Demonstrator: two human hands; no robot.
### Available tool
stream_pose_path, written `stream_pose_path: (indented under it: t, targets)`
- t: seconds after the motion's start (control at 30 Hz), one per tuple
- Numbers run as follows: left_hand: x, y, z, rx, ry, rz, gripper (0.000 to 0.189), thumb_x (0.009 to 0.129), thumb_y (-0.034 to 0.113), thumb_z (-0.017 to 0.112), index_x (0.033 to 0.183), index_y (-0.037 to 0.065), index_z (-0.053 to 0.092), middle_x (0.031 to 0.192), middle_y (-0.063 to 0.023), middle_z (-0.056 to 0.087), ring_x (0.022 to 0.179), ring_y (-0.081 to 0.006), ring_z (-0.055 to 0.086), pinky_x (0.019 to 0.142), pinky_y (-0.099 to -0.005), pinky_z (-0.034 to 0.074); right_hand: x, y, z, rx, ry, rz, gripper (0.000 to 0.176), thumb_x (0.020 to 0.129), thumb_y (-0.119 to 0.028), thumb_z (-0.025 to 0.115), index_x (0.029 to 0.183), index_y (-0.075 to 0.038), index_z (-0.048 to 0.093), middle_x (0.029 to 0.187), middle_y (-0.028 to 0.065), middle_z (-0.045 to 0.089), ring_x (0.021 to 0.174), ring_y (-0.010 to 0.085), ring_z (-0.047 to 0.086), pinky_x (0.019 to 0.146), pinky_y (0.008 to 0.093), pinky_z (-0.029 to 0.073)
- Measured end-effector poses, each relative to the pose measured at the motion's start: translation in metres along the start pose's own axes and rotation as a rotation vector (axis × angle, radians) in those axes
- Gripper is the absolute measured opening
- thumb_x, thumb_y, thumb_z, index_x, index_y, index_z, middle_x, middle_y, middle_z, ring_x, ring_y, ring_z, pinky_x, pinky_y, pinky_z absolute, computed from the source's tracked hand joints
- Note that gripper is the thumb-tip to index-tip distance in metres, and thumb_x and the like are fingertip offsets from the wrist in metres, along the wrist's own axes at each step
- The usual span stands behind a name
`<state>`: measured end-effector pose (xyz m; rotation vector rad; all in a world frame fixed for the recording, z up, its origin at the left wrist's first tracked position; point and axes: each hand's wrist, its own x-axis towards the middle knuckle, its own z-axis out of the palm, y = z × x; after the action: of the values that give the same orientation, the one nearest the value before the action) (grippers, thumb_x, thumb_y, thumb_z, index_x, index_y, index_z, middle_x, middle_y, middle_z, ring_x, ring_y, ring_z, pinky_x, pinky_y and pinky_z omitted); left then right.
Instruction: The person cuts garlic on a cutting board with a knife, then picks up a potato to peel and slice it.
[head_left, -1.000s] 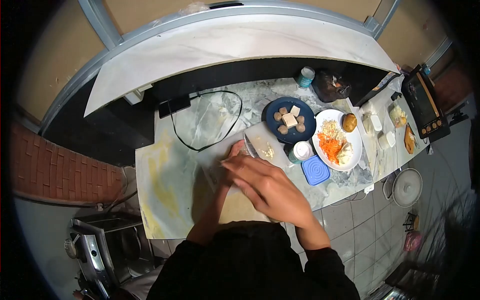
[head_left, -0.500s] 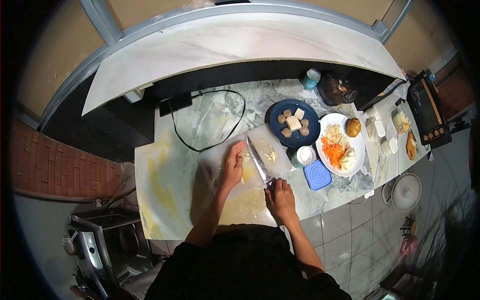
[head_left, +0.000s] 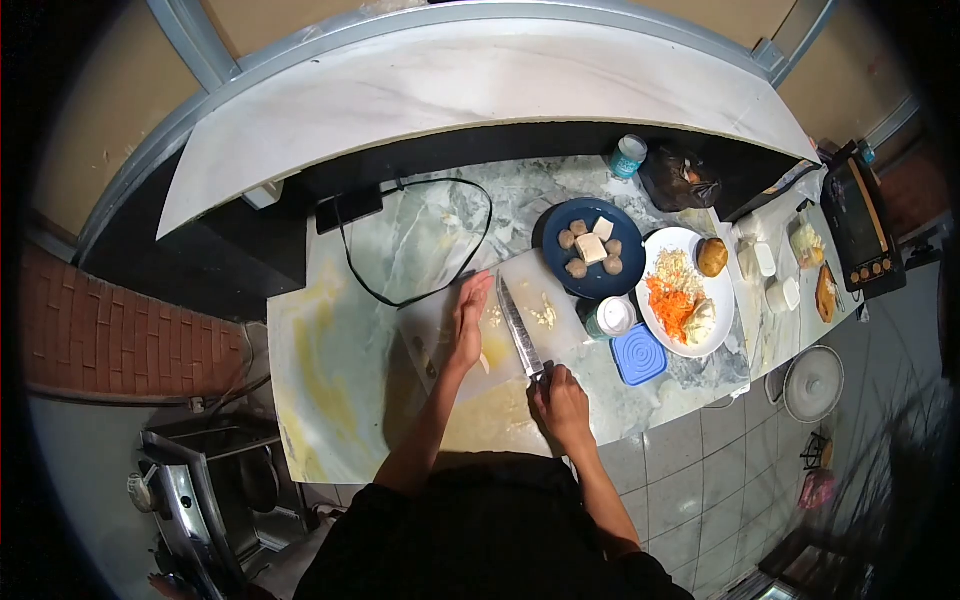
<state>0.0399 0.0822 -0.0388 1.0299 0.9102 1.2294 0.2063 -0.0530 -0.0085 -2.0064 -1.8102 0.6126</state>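
My right hand (head_left: 563, 402) is closed round the black handle of a long knife (head_left: 519, 330), whose blade points away from me over the white cutting board (head_left: 565, 345). Left of the blade, my left hand (head_left: 470, 325) rests on edge on the board with its fingers stretched out. Small pale chopped bits (head_left: 544, 313) lie right of the blade, and a few more lie between blade and left hand. A thin pale piece (head_left: 485, 364) is beside the left wrist.
Behind the board is a blue plate (head_left: 590, 284) with brown balls and white blocks. Rightward are a white plate (head_left: 722, 325) of shredded food, a jar (head_left: 612, 317) and a blue lid (head_left: 639, 352). A black cable (head_left: 397, 303) loops at the back left.
The fingers of my left hand have straightened and the hand has turned more on edge. The knife in my right hand has barely moved, and the view has shifted slightly.
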Motion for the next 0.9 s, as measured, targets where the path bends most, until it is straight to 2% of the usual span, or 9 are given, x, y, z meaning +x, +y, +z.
stream_pose_path:
  t: [0.1, 0.17, 0.37, 0.5, 0.53, 0.6, 0.7, 0.8, 0.9]
  targets:
    - [0.003, 0.001, 0.002, -0.037, 0.025, -0.056, 0.057, 0.107, 0.041, 0.029, 0.148, 0.002, 0.035, 0.148, -0.0182, 0.043, 0.144, -0.0254, 0.034, 0.121, -0.0399, 0.020, -0.002, -0.001, -0.002, 0.128, -0.105, 0.066, 0.035, 0.086, -0.013, 0.066, 0.110, 0.005, 0.050, 0.096, 0.0300, 0.063, 0.086, 0.0453, 0.065, 0.074, 0.0522, 0.052]
    - [0.003, -0.003, 0.002, -0.041, 0.029, -0.062, 0.061, 0.107, 0.046, 0.028, 0.149, 0.002, 0.034, 0.149, -0.0180, 0.042, 0.145, -0.0258, 0.034, 0.122, -0.0402, 0.018, -0.003, 0.001, -0.001, 0.260, -0.075, -0.042, 0.035, 0.088, -0.011, 0.064, 0.115, 0.005, 0.048, 0.090, 0.0330, 0.064, 0.081, 0.0484, 0.064, 0.069, 0.0539, 0.051]
    - [0.001, -0.018, 0.007, -0.064, 0.027, 0.013, 0.067, 0.105, 0.053, 0.024, 0.151, 0.004, 0.032, 0.152, -0.0172, 0.040, 0.147, -0.0265, 0.030, 0.122, -0.0401, 0.015, -0.010, -0.011, 0.007, 0.336, -0.049, -0.018, 0.046, 0.094, -0.011, 0.060, 0.136, -0.003, 0.043, 0.071, 0.0295, 0.064, 0.068, 0.0518, 0.063, 0.058, 0.0545, 0.049]
    - [0.001, -0.023, 0.009, -0.062, 0.042, 0.064, 0.067, 0.105, 0.052, 0.024, 0.151, 0.003, 0.031, 0.153, -0.0174, 0.037, 0.148, -0.0270, 0.028, 0.122, -0.0399, 0.015, -0.014, -0.015, 0.020, 0.433, -0.008, -0.031, 0.058, 0.095, -0.011, 0.059, 0.148, -0.004, 0.036, 0.075, 0.0310, 0.064, 0.068, 0.0495, 0.065, 0.058, 0.0510, 0.050]
    - [0.000, -0.025, 0.010, -0.077, 0.053, 0.082, 0.068, 0.105, 0.051, 0.024, 0.151, 0.003, 0.030, 0.154, -0.0175, 0.037, 0.148, -0.0273, 0.028, 0.122, -0.0399, 0.015, -0.014, -0.016, 0.024, 0.433, -0.008, -0.031, 0.058, 0.095, -0.011, 0.059, 0.148, -0.004, 0.036, 0.075, 0.0310, 0.064, 0.068, 0.0495, 0.065, 0.058, 0.0510, 0.050]
    - [-0.001, -0.026, 0.014, -0.075, 0.073, 0.095, 0.068, 0.105, 0.051, 0.025, 0.152, 0.002, 0.030, 0.154, -0.0178, 0.036, 0.148, -0.0276, 0.028, 0.122, -0.0398, 0.015, -0.015, -0.017, 0.029, 0.434, 0.074, -0.081, 0.054, 0.095, -0.005, 0.059, 0.146, -0.004, 0.044, 0.069, 0.0257, 0.063, 0.059, 0.0384, 0.066, 0.056, 0.0389, 0.051]
    - [-0.001, -0.039, 0.008, -0.072, 0.106, 0.112, 0.067, 0.105, 0.049, 0.025, 0.152, 0.002, 0.030, 0.155, -0.0182, 0.035, 0.148, -0.0283, 0.027, 0.123, -0.0400, 0.015, -0.016, -0.018, 0.031, 0.434, 0.093, -0.088, 0.052, 0.094, -0.005, 0.060, 0.144, -0.002, 0.048, 0.068, 0.0247, 0.063, 0.057, 0.0345, 0.068, 0.055, 0.0368, 0.051]
    - [0.000, -0.048, 0.006, -0.102, 0.146, 0.113, 0.066, 0.104, 0.048, 0.026, 0.152, 0.002, 0.030, 0.155, -0.0183, 0.034, 0.148, -0.0288, 0.027, 0.123, -0.0402, 0.015, -0.016, -0.021, 0.027, 0.484, 0.021, -0.035, 0.051, 0.092, -0.005, 0.059, 0.141, 0.004, 0.047, 0.080, 0.0292, 0.067, 0.071, 0.0437, 0.068, 0.063, 0.0435, 0.054]
    - [-0.001, -0.054, 0.005, -0.124, 0.164, 0.132, 0.065, 0.104, 0.047, 0.026, 0.152, 0.002, 0.030, 0.156, -0.0186, 0.034, 0.148, -0.0291, 0.027, 0.123, -0.0401, 0.014, -0.016, -0.022, 0.026, 0.551, 0.028, -0.019, 0.051, 0.092, -0.005, 0.060, 0.141, 0.004, 0.048, 0.080, 0.0290, 0.067, 0.072, 0.0418, 0.069, 0.065, 0.0428, 0.054]
